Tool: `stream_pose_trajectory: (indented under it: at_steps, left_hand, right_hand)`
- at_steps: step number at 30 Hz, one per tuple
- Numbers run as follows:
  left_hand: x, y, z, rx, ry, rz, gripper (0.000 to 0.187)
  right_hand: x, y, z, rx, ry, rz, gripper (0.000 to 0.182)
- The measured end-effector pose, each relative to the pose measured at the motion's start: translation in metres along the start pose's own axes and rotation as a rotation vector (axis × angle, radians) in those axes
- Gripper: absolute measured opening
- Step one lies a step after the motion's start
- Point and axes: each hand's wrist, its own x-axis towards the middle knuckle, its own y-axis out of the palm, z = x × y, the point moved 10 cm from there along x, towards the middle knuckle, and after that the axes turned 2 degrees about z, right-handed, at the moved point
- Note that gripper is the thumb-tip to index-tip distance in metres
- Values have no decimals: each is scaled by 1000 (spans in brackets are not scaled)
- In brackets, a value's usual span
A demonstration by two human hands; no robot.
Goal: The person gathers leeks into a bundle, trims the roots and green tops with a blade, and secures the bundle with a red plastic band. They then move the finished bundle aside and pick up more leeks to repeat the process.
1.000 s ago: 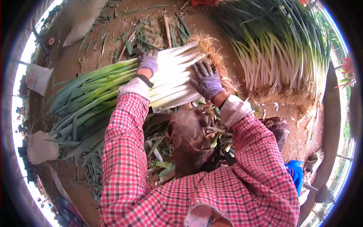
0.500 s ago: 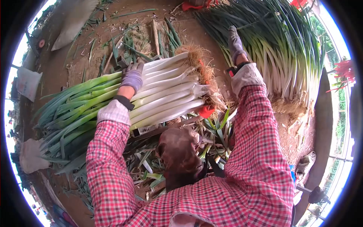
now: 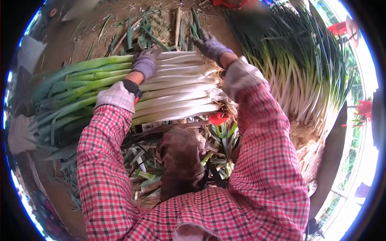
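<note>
A row of leeks lies side by side across a low metal frame, green leaves to the left and white stems to the right. My left hand, in a purple-grey glove, rests on top of the stems at the far side, its fingers reaching toward the far edge. My right hand, gloved alike, is by the far corner at the root ends, fingers stretched out to the left and holding nothing I can see. Beneath the nearest roots shows a red object.
A big pile of leeks lies to the right, roots toward me. Cut leaves and scraps litter the soil beyond the frame. More trimmings lie around my brown-covered knee. A pale sack is at the left.
My right hand has moved left from the big leek pile to the far root ends of the row. My left hand stays on the stems. The view has shifted slightly.
</note>
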Motion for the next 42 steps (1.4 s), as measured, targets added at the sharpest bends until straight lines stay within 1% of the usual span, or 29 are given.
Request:
stream_pose_trajectory:
  at_steps: [1, 3, 5, 6, 7, 9, 11, 12, 13, 16, 18, 19, 20, 21, 23, 25, 26, 27, 28, 29, 30, 31, 32, 33, 35, 37, 39, 40, 42]
  left_hand:
    - [5, 6, 0, -1, 14, -14, 50]
    - [10, 19, 7, -36, 85, -59, 49]
    - [20, 29, 13, 60, -22, -44, 48]
    - [14, 21, 9, 60, -42, -31, 48]
    - [4, 6, 1, 63, -53, -14, 48]
    - [0, 5, -7, 151, -68, -2, 49]
    - [3, 8, -5, 52, -58, 89, 49]
    - [16, 29, 5, 106, -42, 33, 48]
    - [4, 14, 1, 75, -74, 13, 46]
    - [6, 12, -2, 90, -25, 48, 45]
    - [16, 9, 0, 76, -17, 6, 46]
    - [11, 18, 4, 68, -24, 7, 47]
    - [-1, 6, -4, 106, -19, 5, 49]
    - [-1, 5, -6, 69, 16, 9, 50]
    - [-1, -2, -3, 122, -32, 8, 52]
    - [-7, -15, -5, 34, 33, 10, 54]
    - [-8, -19, -8, -20, 63, 11, 55]
    - [-9, -27, -8, -70, 101, -67, 55]
    - [-16, -40, -12, -211, 168, -118, 53]
    - [-21, -53, -22, -201, 124, -82, 53]
    - [-21, -56, -30, -137, 173, -97, 55]
    - [-22, -48, -19, -37, 90, -94, 57]
    - [-22, -49, -22, 24, 106, -65, 54]
    - [-25, -45, -20, 65, 113, -51, 54]
    - [-27, -49, -27, 152, 144, -82, 54]
    - [-19, -49, -30, 127, 124, -46, 54]
    - [-19, -58, -38, 130, 106, -34, 55]
    - [-19, -57, -39, 148, 97, -40, 55]
    - [-22, -54, -22, 174, 41, -33, 53]
  right_hand:
    - [-9, -23, 7, -68, 5, -221, 68]
    - [-49, -54, 65, -169, -325, -596, 67]
    - [-111, -55, 120, -184, -658, -798, 68]
    - [-118, -36, 129, -219, -684, -805, 67]
    - [-84, 20, 92, -364, -503, -677, 66]
    - [-54, 93, 49, -467, -352, -444, 67]
    - [-55, 93, 47, -399, -316, -313, 68]
    - [-56, 93, 49, -421, -289, -267, 67]
    - [-51, 89, 55, -424, -301, -264, 67]
    - [-55, 82, 55, -390, -333, -255, 66]
    - [-63, 59, 35, -31, -199, -30, 64]
    - [-83, 31, 26, 240, -233, -110, 66]
    - [-114, -14, -14, 154, -415, -520, 70]
    - [-115, -8, -63, 634, -351, -450, 73]
    - [-118, 42, -149, 954, -27, -282, 71]
    - [-116, 113, -197, 1214, 229, -79, 70]
    - [-103, 157, -194, 1572, 209, 213, 69]
    - [-99, 193, -186, 1917, 187, 519, 68]
    - [-93, 184, -180, 1785, 18, 506, 61]
    - [-88, 174, -173, 1647, -144, 469, 55]
    - [-85, 164, -166, 1519, -289, 413, 50]
    - [-74, 177, -177, 1396, -262, 348, 55]
    - [-63, 191, -190, 1272, -230, 290, 60]
    - [-74, 198, -185, 1270, -281, 326, 58]
    - [-90, 162, -175, 1233, -424, 363, 54]
    - [-93, 103, -156, 1157, -599, 411, 51]
    - [-102, 92, -162, 1278, -517, 552, 44]
    - [-103, 102, -172, 1427, -337, 669, 39]
    - [-108, 98, -173, 1614, -68, 715, 37]
